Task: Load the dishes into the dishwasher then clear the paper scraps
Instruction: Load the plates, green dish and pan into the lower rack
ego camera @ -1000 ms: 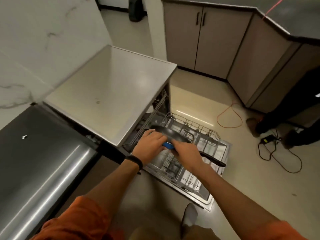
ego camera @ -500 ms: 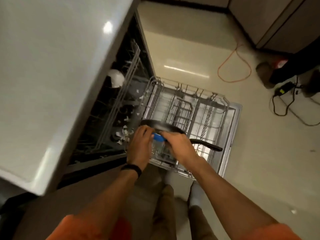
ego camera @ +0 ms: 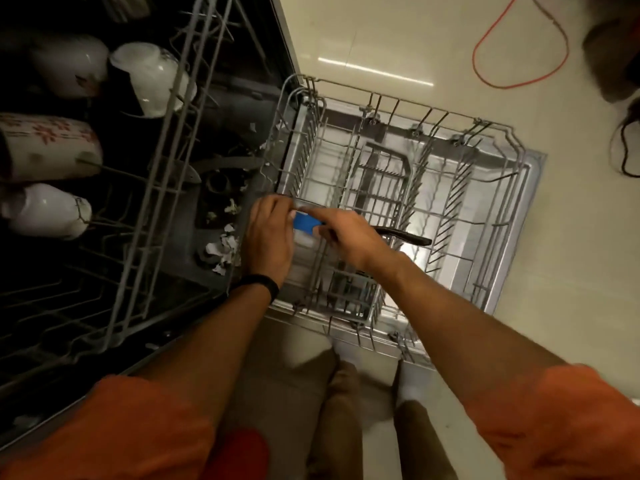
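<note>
Beige floor (ego camera: 381,29) lies open beyond and to the right of the dishwasher door (ego camera: 535,188), where an orange cable (ego camera: 485,74) loops at the far side, well apart from the door's edge. On the door sits the pulled-out lower rack (ego camera: 401,102), with open room among its wire tines. Over the rack's near-left corner the person holds a dark frying pan (ego camera: 405,234) edge-on, its handle pointing right. The left hand (ego camera: 268,237) has its fingers (ego camera: 273,206) curled over the pan's rim; the right hand (ego camera: 349,237) is clamped where the handle begins. A blue piece (ego camera: 306,221) shows between the two hands; what it is cannot be told. Paper scraps (ego camera: 223,249) lie on the tub floor just left of the left hand, between the lower rack and the upper rack (ego camera: 162,140), which carries white cups (ego camera: 152,77)
</note>
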A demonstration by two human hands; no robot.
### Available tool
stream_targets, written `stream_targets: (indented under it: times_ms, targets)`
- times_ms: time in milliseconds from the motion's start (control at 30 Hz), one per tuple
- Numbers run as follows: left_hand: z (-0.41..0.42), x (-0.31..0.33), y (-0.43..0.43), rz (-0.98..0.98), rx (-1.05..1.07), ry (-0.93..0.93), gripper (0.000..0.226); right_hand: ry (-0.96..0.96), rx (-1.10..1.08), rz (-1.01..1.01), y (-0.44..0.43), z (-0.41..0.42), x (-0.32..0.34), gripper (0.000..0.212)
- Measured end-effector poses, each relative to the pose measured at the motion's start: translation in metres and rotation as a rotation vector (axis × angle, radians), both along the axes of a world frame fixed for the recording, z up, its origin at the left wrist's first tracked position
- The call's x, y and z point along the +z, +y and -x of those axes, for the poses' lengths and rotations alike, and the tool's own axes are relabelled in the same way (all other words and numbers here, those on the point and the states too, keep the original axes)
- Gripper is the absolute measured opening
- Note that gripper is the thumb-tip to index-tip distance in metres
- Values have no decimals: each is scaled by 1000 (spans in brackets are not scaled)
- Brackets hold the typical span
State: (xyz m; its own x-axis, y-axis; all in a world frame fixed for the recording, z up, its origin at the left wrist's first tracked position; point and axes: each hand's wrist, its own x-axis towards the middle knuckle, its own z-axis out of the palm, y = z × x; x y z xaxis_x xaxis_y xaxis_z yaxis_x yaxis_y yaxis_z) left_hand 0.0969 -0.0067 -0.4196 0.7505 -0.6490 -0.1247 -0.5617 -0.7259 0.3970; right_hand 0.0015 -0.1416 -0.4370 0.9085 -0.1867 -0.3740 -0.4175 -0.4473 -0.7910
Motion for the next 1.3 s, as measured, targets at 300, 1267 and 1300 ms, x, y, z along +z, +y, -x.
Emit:
stream_targets:
  times_ms: [300,1267,1300]
  targets:
    - [-39,-35,-63,-1,-69,120,41,60,-170,5,-52,-33,-37,51]
    - [-9,-14,-92,-475,-338,-47,73,251,-123,323,-57,-1,9,85]
    - [0,6,-93,-463,-320,-49,71,230,-125,328,-59,3,31,82]
